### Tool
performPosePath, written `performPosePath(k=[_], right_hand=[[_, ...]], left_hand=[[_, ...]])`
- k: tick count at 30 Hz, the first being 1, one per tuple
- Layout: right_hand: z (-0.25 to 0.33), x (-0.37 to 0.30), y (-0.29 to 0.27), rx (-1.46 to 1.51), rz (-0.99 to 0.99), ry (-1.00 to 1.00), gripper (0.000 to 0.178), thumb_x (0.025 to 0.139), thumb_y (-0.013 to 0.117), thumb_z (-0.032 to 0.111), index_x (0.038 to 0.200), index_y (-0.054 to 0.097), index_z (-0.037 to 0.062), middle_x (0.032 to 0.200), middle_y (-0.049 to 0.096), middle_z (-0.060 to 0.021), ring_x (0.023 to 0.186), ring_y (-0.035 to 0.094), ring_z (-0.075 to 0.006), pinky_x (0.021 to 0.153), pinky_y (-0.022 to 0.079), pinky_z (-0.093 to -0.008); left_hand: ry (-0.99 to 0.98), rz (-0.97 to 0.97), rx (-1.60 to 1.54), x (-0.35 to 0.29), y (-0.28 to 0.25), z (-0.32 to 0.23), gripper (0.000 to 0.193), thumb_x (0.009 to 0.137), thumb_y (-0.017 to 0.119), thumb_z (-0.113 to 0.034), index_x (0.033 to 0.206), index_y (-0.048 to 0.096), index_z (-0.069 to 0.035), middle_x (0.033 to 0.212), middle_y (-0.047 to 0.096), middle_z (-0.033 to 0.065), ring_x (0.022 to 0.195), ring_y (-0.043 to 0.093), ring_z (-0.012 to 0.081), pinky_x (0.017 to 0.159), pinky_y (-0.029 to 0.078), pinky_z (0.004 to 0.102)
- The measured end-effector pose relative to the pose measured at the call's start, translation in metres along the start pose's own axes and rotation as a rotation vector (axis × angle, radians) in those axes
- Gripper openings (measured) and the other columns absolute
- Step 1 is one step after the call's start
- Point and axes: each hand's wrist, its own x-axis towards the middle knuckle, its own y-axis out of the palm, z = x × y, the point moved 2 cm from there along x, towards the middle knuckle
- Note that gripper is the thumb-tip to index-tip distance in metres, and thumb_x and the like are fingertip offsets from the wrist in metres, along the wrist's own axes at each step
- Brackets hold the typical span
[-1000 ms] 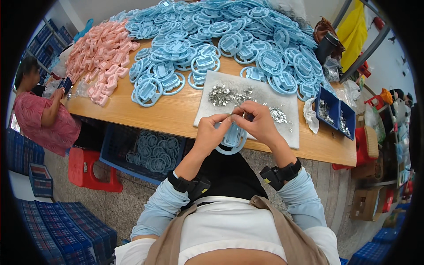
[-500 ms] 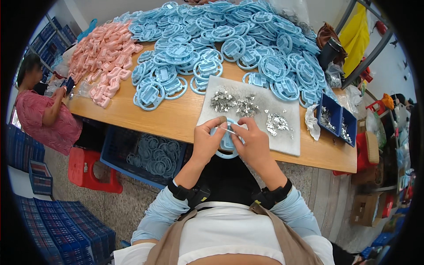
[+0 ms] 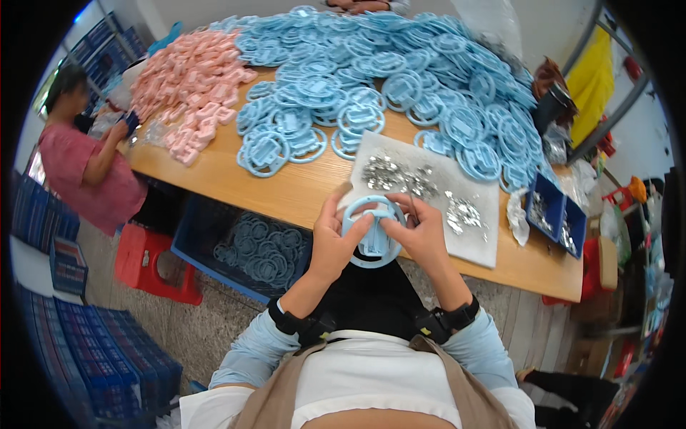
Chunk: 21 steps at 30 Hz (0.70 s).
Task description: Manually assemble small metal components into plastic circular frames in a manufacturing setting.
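1) Blue plastic ring frame (image 3: pixel 374 247) over the front edge of the wooden table (image 3: pixel 286 202), left hand (image 3: pixel 331 244) and right hand (image 3: pixel 427 233) gripping its sides, thumbs on its face
2) White mat (image 3: pixel 468 249) nearly meeting that edge
3) Leftward, wood between blue ring pile (image 3: pixel 314 89) and edge

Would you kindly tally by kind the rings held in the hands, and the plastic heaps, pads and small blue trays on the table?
Held ring: 1
Pink heap: 1
Blue heap: 1
Pad: 1
Small blue trays: 2
Total: 6
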Motion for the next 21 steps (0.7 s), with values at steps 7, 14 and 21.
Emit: performPosePath(k=[7,14,21], right_hand=[[-0.001,-0.011,0.047,-0.265,0.205,-0.155,0.043,0.065,0.071,0.017,0.104,0.062,0.0021,0.079,0.063,-0.0088,0.061,0.054,-0.0119,0.057,0.045,-0.0245],[-0.014,-0.014,0.098,-0.319,0.469,-0.367,0.039,0.068,0.07,0.018,0.104,0.061,0.0049,0.083,0.063,-0.0115,0.072,0.063,-0.0236,0.064,0.05,-0.0303],[0.012,-0.006,0.121,-0.324,0.604,-0.375,0.05,0.073,0.069,0.023,0.117,0.05,0.0074,0.107,0.053,-0.013,0.087,0.057,-0.0304,0.071,0.047,-0.0341]], left_hand=[[-0.668,0.224,-0.421,-0.033,-0.084,0.028,0.034,0.083,0.064,-0.023,0.11,0.056,-0.003,0.099,0.061,0.0033,0.088,0.06,0.013,0.077,0.05,0.0298],[-0.564,-0.079,-0.27,-0.066,-0.113,0.015,0.028,0.082,0.065,-0.018,0.102,0.06,0.001,0.094,0.063,0.0058,0.084,0.061,0.0122,0.075,0.05,0.0279],[-0.369,-0.369,-0.235,-0.071,-0.19,0.001,0.02,0.08,0.064,-0.01,0.097,0.062,0.002,0.088,0.065,0.0082,0.076,0.063,0.0145,0.069,0.051,0.0271]])
